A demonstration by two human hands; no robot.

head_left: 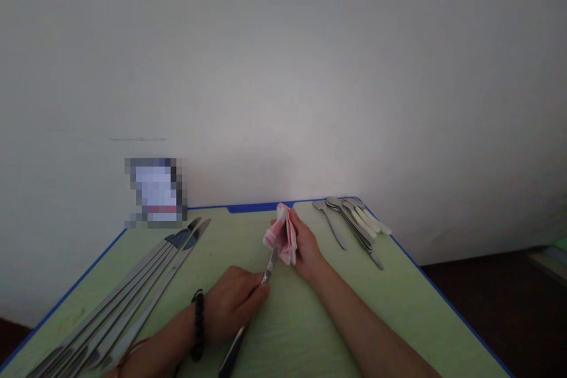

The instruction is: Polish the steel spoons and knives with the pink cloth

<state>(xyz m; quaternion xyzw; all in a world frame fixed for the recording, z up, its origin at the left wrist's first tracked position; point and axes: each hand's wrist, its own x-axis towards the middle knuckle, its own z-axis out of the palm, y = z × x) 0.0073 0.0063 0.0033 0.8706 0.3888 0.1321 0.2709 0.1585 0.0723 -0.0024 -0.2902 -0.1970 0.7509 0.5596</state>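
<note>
While the left hand (234, 301) grips a utensil (269, 270), the right (307, 251) holds cloth (283, 236).

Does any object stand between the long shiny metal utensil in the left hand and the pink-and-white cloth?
Nothing visible: the far end of the utensil reaches the cloth in the right hand.

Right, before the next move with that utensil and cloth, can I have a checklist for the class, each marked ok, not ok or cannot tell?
1. Left hand grips the utensil: ok.
2. Right hand holds the pink-and-white cloth: ok, it is bunched.
3. Utensil's metal end at the cloth: ok.
4. Metal end clean: cannot tell, too small to see.
5. Left forearm clear of the long metal utensils: cannot tell, it overlaps them in view.
6. Cutlery at the right lying singly: not ok, most pieces overlap.
</note>
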